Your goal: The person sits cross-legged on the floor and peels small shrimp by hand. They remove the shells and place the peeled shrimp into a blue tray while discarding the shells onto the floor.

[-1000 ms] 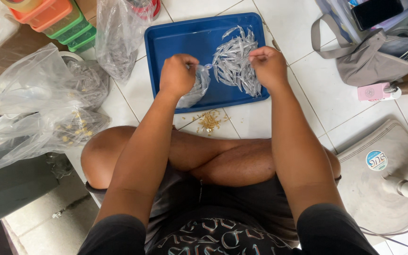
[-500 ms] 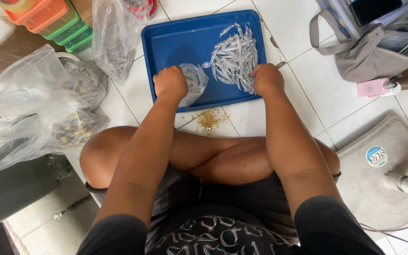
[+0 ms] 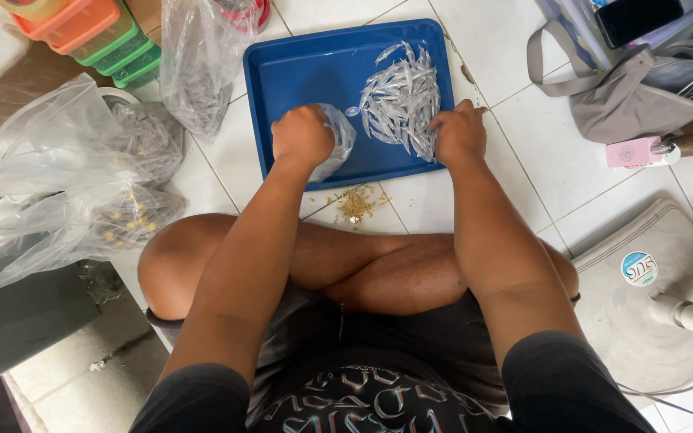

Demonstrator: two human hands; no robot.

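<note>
A blue tray [image 3: 298, 68] lies on the white tiled floor in front of my crossed legs. A heap of small silvery dried fish [image 3: 401, 100] fills its right half. My left hand [image 3: 302, 136] is closed on a small clear plastic bag [image 3: 337, 146] holding some of the fish, at the tray's near edge. My right hand [image 3: 459, 132] rests fingers-down on the near right side of the heap; what the fingers pinch is hidden. A small pile of yellowish scraps [image 3: 354, 204] lies on the floor just below the tray.
Large clear plastic bags [image 3: 66, 184] lie to the left, another bag [image 3: 202, 64] stands by the tray. Stacked coloured containers [image 3: 98, 36] are at the top left. A grey bag [image 3: 643, 88] and a grey appliance base [image 3: 651, 297] are on the right.
Both hands moved slightly forward and down onto the tray. The left hand lowered the small bag to the tray's near edge; the right hand dropped onto the fish heap.
</note>
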